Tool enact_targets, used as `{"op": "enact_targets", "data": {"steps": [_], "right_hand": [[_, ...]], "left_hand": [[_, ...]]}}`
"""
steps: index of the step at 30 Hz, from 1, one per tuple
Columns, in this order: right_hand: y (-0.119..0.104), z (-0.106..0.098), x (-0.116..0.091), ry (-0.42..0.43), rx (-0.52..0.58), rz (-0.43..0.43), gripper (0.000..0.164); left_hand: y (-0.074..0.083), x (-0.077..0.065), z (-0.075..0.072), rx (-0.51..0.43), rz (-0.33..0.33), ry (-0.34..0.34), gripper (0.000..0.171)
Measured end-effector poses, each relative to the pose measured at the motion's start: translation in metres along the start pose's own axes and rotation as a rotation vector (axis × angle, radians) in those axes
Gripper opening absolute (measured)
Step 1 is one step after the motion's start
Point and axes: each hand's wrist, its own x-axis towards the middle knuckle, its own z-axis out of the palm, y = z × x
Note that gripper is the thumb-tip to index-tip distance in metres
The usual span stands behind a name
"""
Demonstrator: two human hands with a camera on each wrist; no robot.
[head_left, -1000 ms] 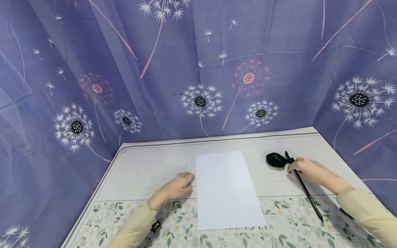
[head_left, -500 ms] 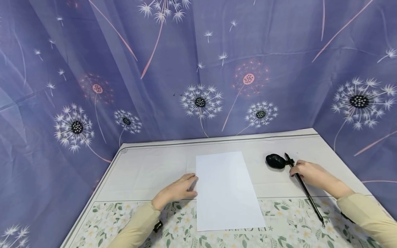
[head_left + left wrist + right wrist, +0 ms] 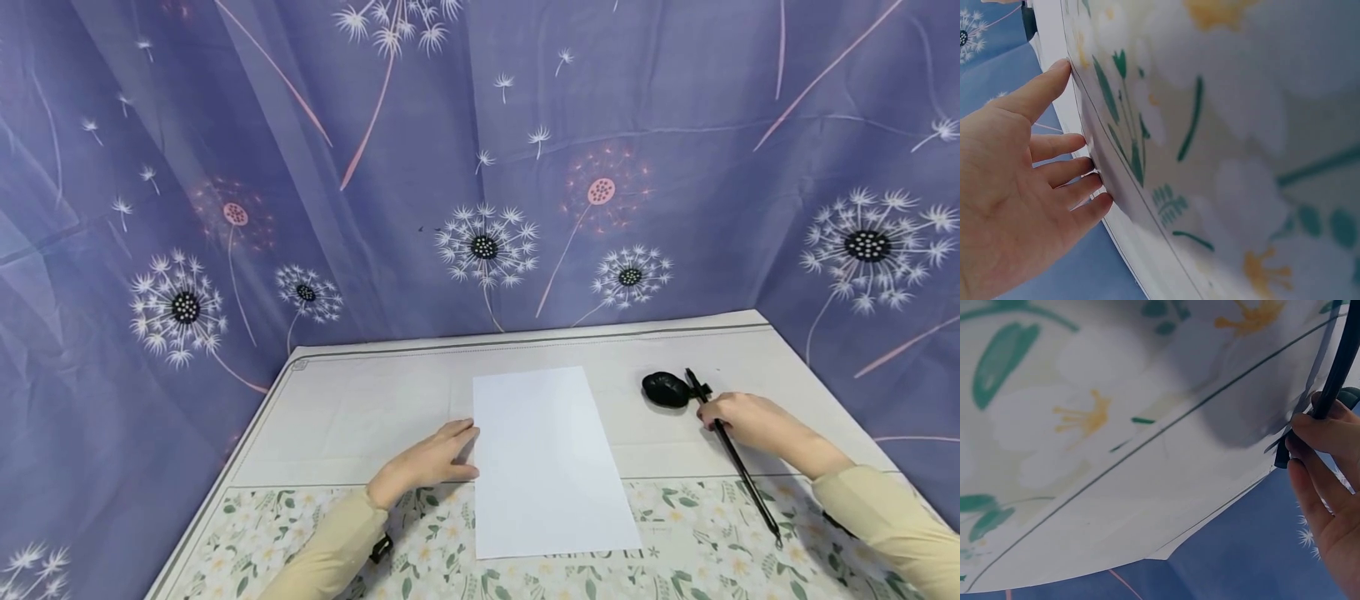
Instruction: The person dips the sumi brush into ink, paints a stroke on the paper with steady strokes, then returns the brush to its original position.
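A blank white sheet of paper [image 3: 551,467] lies on the covered table. My left hand [image 3: 429,460] rests at its left edge, fingers extended and thumb spread; the left wrist view shows the same hand [image 3: 1029,169] with its fingers straight. My right hand [image 3: 746,421] pinches a slim black calligraphy brush [image 3: 738,462] with a small loop at its near end. The brush slants from upper left to lower right. Thumb and fingers close round its shaft [image 3: 1338,369] in the right wrist view. The brush's upper end lies at a small rest beside a black oval inkstone [image 3: 666,390].
The table cover [image 3: 360,417] is white at the back and flower-printed [image 3: 420,550] in front, with lettering partly under the sheet. A purple dandelion-patterned curtain [image 3: 390,250] surrounds the back and sides.
My left hand has moved slightly right, up to the paper's edge, and its fingers have spread. The right hand keeps its pinch on the brush, which has shifted only slightly.
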Motion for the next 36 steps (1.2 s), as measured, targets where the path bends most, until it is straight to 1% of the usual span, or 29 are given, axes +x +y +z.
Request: {"op": "enact_targets", "data": {"steps": [5,7,9,14,16,20,22,23,27,28,30,31,34,36], "right_hand": [[-0.001,-0.002,0.0,0.022,-0.006,0.028,0.035],[-0.002,-0.003,0.0,0.059,-0.017,0.024,0.032],[-0.003,-0.003,0.001,0.113,-0.033,0.002,0.031],[-0.005,-0.004,0.007,0.25,-0.063,-0.077,0.038],[-0.005,-0.005,0.009,0.274,-0.061,-0.099,0.045],[-0.007,-0.007,0.012,0.289,-0.059,-0.112,0.049],[-0.008,-0.008,0.014,0.307,-0.062,-0.115,0.025],[-0.009,-0.008,0.014,0.316,-0.062,-0.115,0.016],[-0.009,-0.009,0.019,0.373,-0.033,-0.104,0.017],[-0.009,-0.009,0.02,0.386,-0.023,-0.099,0.014],[-0.009,-0.011,0.023,0.42,0.006,-0.092,0.033],[-0.008,-0.012,0.025,0.439,0.021,-0.086,0.036],[-0.008,-0.013,0.029,0.488,0.069,-0.06,0.037],[-0.009,-0.014,0.031,0.505,0.108,-0.029,0.037]], "left_hand": [[-0.001,0.0,0.001,-0.006,0.002,0.004,0.071],[0.0,0.0,0.0,-0.01,-0.002,0.001,0.071],[0.0,-0.001,0.0,-0.008,-0.005,0.0,0.071],[-0.001,-0.001,-0.001,0.005,-0.007,-0.003,0.072],[-0.002,-0.001,0.0,0.011,-0.007,-0.005,0.072],[-0.002,-0.001,0.001,0.015,-0.002,-0.002,0.072],[-0.001,0.0,0.001,0.019,-0.004,-0.004,0.073],[-0.001,0.0,0.001,0.019,-0.007,-0.005,0.073],[0.0,0.001,0.002,0.024,-0.018,-0.016,0.074],[0.0,0.001,0.002,0.025,-0.019,-0.018,0.074],[0.001,0.001,0.003,0.031,-0.019,-0.022,0.074],[0.001,0.001,0.003,0.032,-0.023,-0.026,0.074],[0.002,0.001,0.003,0.04,-0.025,-0.031,0.075],[0.003,0.001,0.003,0.042,-0.029,-0.036,0.075]]}}
